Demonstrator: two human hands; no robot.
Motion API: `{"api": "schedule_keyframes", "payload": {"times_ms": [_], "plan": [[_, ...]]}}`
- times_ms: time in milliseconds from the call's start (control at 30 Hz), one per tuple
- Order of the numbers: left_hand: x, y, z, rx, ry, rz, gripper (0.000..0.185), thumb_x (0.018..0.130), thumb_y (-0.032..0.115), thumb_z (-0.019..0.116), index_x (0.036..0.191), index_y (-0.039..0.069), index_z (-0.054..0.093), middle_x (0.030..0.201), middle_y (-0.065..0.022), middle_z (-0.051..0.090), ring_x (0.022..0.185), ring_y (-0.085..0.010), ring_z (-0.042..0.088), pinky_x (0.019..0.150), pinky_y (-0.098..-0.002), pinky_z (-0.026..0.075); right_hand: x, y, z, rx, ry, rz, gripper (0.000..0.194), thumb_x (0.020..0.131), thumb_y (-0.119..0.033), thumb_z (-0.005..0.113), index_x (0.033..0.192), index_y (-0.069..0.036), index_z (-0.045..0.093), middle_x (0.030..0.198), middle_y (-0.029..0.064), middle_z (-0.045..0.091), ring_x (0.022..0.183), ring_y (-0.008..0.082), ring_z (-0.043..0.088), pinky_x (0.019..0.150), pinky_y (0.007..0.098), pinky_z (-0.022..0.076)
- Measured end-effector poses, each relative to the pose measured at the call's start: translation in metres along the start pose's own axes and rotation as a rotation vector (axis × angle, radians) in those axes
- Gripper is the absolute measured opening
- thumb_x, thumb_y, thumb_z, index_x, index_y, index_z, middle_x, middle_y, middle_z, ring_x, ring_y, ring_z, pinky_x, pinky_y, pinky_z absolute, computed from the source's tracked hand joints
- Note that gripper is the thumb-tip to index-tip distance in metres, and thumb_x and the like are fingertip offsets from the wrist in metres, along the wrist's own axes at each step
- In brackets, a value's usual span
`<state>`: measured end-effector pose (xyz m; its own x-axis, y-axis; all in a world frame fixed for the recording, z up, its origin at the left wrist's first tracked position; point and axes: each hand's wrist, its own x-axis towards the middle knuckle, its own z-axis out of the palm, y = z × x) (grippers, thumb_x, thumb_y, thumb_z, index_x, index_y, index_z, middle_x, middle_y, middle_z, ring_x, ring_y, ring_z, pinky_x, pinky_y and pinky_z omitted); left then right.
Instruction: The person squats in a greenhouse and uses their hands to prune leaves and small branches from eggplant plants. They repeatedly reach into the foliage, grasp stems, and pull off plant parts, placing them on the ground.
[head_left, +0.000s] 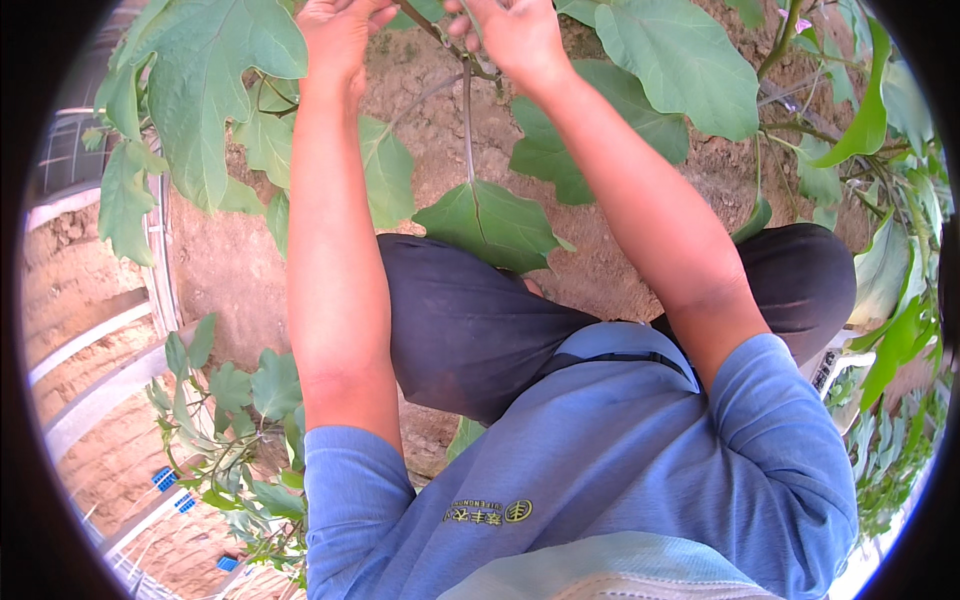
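Note:
At the top edge, both hands are partly cut off by the picture's rim. My left hand (341, 26) has curled fingers beside a brownish eggplant stem (427, 26); what they grip cannot be told. On the stem's other side is my right hand (514, 34), fingers bent, with a thin grey-green strip at its thumb that is too unclear to name. Below the hands a leaf stalk (469, 124) hangs from the stem and bears a broad green leaf (499, 225) near my knee. Large lobed leaves (679, 64) flank both arms.
Eggplant foliage (892, 300) crowds the right side, with a pale purple flower (802, 24) at top right. Another plant (247, 397) grows at lower left. Bare soil (225, 262) lies around my bent legs. Pale rails (157, 255) and small blue objects (163, 478) are farther left.

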<state>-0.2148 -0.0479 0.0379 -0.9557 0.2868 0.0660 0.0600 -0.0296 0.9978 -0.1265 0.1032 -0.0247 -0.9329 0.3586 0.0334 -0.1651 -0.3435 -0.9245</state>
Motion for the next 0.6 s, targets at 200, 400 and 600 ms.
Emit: {"api": "schedule_keyframes", "payload": {"times_ms": [200,400,600], "plan": [[0.006,-0.003,-0.005,0.073,-0.049,0.026,0.007,0.101,0.017,0.068,0.103,0.012,0.064,0.103,-0.004,0.075,0.08,-0.0091,0.066,0.07,-0.0238,0.054,0.031,-0.022,0.009,0.032,0.005,-0.073,0.022,0.102,-0.013,0.059,0.116,0.002,0.066,0.08,0.0031,0.067,0.062,0.009,0.057,0.049,0.0263,0.0424],[-0.005,-0.004,0.001,0.122,0.022,0.088,0.041,0.09,0.026,0.082,0.115,-0.002,0.063,0.106,-0.0103,0.076,0.092,-0.0152,0.068,0.086,-0.0272,0.053,0.001,-0.052,0.007,-0.18,0.015,0.025,0.021,0.1,-0.016,0.065,0.107,0.002,0.072,0.076,-0.002,0.064,0.063,0.0061,0.053,0.055,0.0249,0.0415],[-0.026,0.017,0.014,0.63,-0.112,-0.057,0.038,0.094,0.036,0.078,0.106,0.001,0.07,0.091,-0.0059,0.076,0.078,-0.0097,0.068,0.071,-0.0259,0.053,-0.109,-0.136,-0.069,-0.501,0.116,-0.07,0.019,0.1,-0.018,0.067,0.11,-0.002,0.069,0.083,0.0022,0.07,0.069,0.0089,0.061,0.061,0.0243,0.0479]]}}
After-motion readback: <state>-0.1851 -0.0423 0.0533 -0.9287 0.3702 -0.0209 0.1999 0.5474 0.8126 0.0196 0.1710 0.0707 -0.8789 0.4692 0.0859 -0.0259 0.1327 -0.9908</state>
